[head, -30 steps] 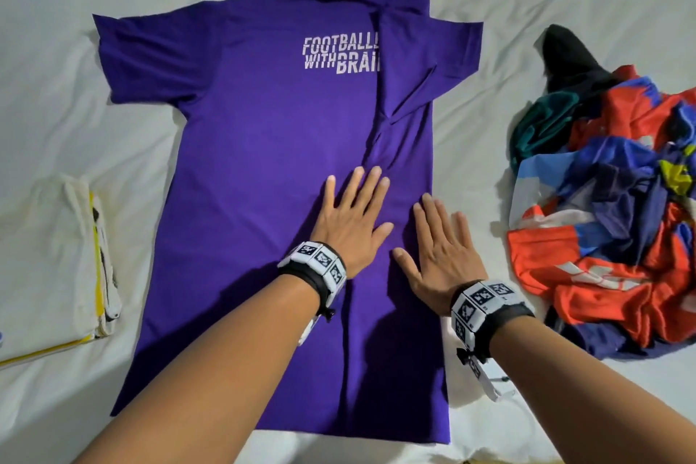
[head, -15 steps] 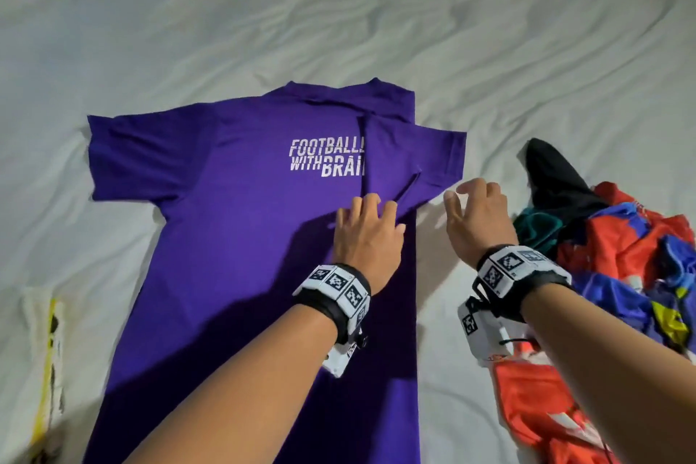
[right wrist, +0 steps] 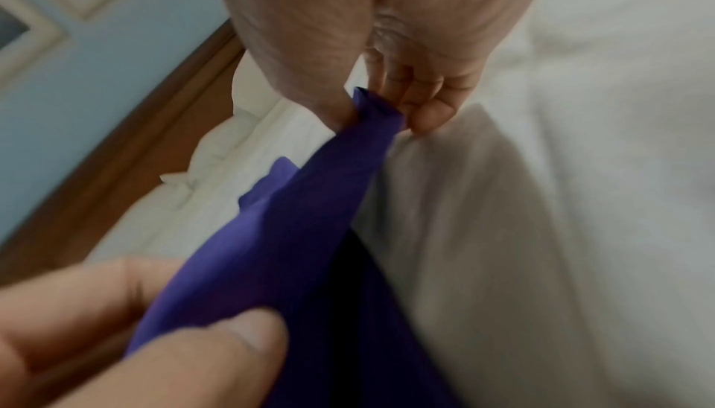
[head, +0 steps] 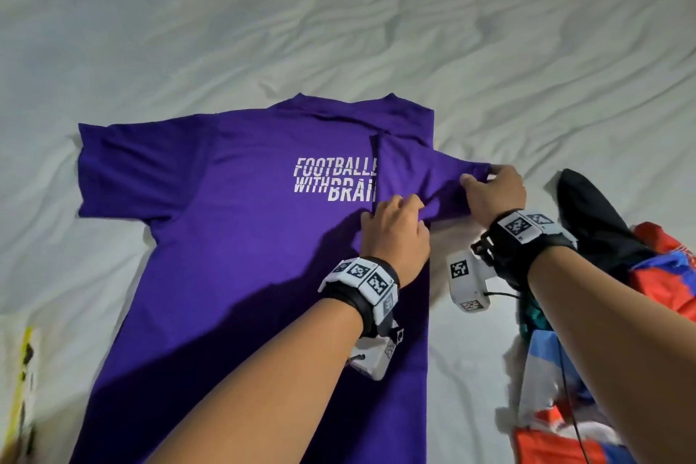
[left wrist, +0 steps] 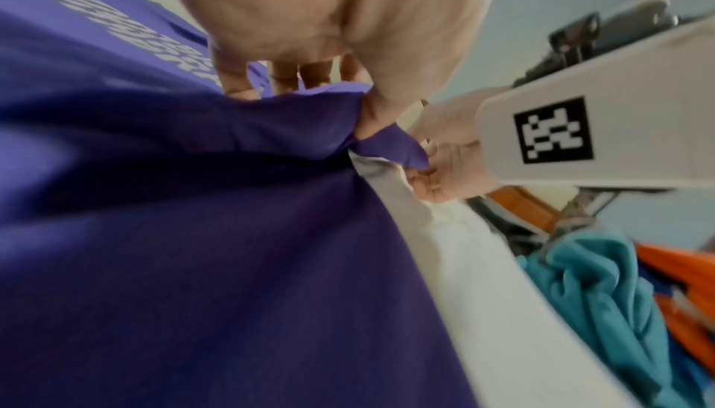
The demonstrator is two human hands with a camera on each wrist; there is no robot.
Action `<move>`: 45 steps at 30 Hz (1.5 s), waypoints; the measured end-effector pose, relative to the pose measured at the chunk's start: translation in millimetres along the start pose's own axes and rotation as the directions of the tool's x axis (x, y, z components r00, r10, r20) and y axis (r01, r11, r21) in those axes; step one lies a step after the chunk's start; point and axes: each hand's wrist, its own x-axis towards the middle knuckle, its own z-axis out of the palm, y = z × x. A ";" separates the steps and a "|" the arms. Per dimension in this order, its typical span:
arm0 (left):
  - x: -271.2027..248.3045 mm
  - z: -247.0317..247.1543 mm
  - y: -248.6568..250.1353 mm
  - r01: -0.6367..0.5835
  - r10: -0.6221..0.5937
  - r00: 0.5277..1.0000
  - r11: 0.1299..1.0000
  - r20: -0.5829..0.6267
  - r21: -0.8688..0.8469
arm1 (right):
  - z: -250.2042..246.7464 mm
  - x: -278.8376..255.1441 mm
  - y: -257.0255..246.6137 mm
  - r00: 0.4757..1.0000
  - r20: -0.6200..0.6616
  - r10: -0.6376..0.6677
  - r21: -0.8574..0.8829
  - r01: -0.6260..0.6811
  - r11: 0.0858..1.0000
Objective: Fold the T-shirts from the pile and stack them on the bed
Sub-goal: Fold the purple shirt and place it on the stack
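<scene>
The shirt's (head: 233,275) print (head: 335,180) is cut short by the folded-over right side, so its last letters are hidden, and the hem runs off the head view's bottom edge. The pile (head: 602,275) is cropped at the right edge and partly covered by the right forearm (head: 587,331). A pale folded item (head: 22,388) at the lower left is blurred and mostly out of frame.

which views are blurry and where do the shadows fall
Head view: sharp, the forearms cast dark shadows on the purple T-shirt. Left wrist view: soft, T-shirt lettering and the clothes pile smeared. Right wrist view: the left hand up close is out of focus, the right hand shades the bedsheet.
</scene>
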 end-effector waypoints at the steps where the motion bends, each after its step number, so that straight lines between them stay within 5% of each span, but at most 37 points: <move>1: -2.7 -5.6 -3.9 0.004 -0.009 0.999 0.995 -0.054 -0.105 | 0.8 -2.1 -3.3 1.000 -0.004 -0.005 0.062 0.005 0.998; 6: -23.7 -43.8 -28.2 0.030 -0.123 0.972 0.910 -0.199 -0.413 | 2.4 -42.9 -19.0 0.998 -0.068 -0.010 0.405 0.037 0.914; 11: -46.4 -66.9 -58.2 0.059 -0.132 0.978 0.916 -0.160 -0.397 | 19.6 -94.8 -12.9 0.993 0.079 0.088 0.533 -0.116 0.838; 18: -65.2 -67.1 -90.1 0.152 -0.210 0.962 0.943 -0.173 -0.298 | 36.8 -129.1 16.7 0.971 0.139 0.194 0.382 -0.233 0.894; 26: -83.3 -66.0 -102.4 0.177 -0.177 0.984 0.983 -0.001 -0.056 | 36.5 -153.0 49.9 0.981 0.076 0.178 0.189 -0.190 0.964; 31: -76.4 -63.0 -87.9 0.349 -0.346 0.937 0.924 -0.044 0.156 | 36.6 -153.9 52.6 0.989 0.070 0.128 0.172 -0.138 0.975; 36: -75.2 -66.8 -85.1 0.521 -0.523 0.852 0.851 -0.014 -0.065 | 36.3 -154.9 53.7 0.989 0.093 0.115 0.148 -0.128 0.981; 39: -74.5 -66.6 -93.4 0.525 -0.546 0.836 0.824 -0.052 -0.215 | 35.9 -155.4 55.8 0.987 0.097 0.126 0.148 -0.139 0.979; 45: -75.7 -63.3 -77.3 0.473 -0.473 0.881 0.874 -0.034 0.108 | 35.1 -154.6 56.8 0.986 0.139 0.093 0.083 -0.105 0.991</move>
